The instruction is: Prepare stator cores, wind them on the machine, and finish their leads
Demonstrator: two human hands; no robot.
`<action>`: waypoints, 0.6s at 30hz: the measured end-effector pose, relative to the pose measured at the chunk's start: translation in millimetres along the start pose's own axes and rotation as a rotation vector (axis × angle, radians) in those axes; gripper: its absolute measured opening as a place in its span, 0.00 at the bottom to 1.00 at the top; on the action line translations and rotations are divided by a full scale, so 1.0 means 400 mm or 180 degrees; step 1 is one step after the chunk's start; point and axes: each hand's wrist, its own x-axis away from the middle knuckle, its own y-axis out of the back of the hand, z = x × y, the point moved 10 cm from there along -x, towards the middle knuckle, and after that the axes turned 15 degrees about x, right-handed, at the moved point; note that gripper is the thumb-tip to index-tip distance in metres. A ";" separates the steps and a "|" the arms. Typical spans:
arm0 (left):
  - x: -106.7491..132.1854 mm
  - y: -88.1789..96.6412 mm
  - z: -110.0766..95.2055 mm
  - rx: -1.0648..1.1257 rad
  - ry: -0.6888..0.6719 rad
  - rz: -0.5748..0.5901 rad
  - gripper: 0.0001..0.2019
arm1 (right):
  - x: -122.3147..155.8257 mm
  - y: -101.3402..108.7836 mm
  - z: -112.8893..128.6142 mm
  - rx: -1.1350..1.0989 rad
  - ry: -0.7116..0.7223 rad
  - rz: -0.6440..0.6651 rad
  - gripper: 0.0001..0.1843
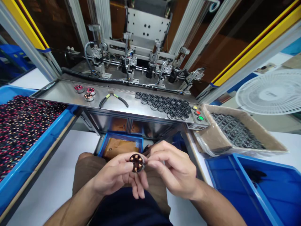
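Between the thumb and fingers of my left hand (117, 175) is a small round motor stator (137, 163) with copper windings, its face turned up toward me. My right hand (172, 168) is at the stator's right side, thumb and forefinger pinched together close to its rim; whatever lies in that pinch is too small to make out. Ahead on the metal ledge (68, 93) lie cutting pliers (113, 99) with black and green handles. Left of them sit a copper-wound stator (89, 96) and two with red windings (79, 89). Several unwound black stator cores (164, 105) are grouped to the right.
A winding machine (145, 64) stands behind the ledge. A blue bin (53, 125) of wound stators is at left. To the right are control buttons (198, 112), a carton (274, 146) of cores, a blue crate (265, 185) and a white fan (270, 91). A blue tray (101, 146) sits below.
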 end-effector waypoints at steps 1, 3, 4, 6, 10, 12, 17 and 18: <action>0.005 0.004 -0.019 -0.0124 -0.0289 -0.0115 0.16 | 0.002 0.003 -0.002 0.0040 -0.0025 -0.0041 0.06; 0.017 0.005 -0.054 -0.0406 -0.0808 -0.0296 0.19 | 0.005 0.007 -0.009 0.0088 -0.0098 -0.0142 0.06; 0.024 0.003 -0.070 -0.0549 -0.1059 -0.0368 0.19 | 0.007 0.008 -0.013 0.0089 -0.0140 -0.0181 0.06; 0.038 0.000 -0.099 -0.0775 -0.1527 -0.0474 0.18 | 0.011 0.007 -0.020 0.0061 -0.0204 -0.0236 0.06; 0.051 0.010 -0.123 -0.0990 -0.1947 -0.0661 0.21 | 0.013 0.000 -0.025 -0.0044 -0.0179 -0.0244 0.06; 0.043 0.019 -0.111 -0.1015 -0.1771 -0.0670 0.22 | 0.012 -0.001 -0.024 -0.0078 -0.0101 -0.0238 0.05; 0.035 0.033 -0.097 -0.1087 -0.1538 -0.0775 0.14 | 0.014 0.013 -0.020 -0.0008 -0.0021 -0.0347 0.05; 0.040 0.030 -0.108 -0.1172 -0.1681 -0.0823 0.13 | 0.016 0.017 -0.017 0.0047 -0.0022 -0.0390 0.06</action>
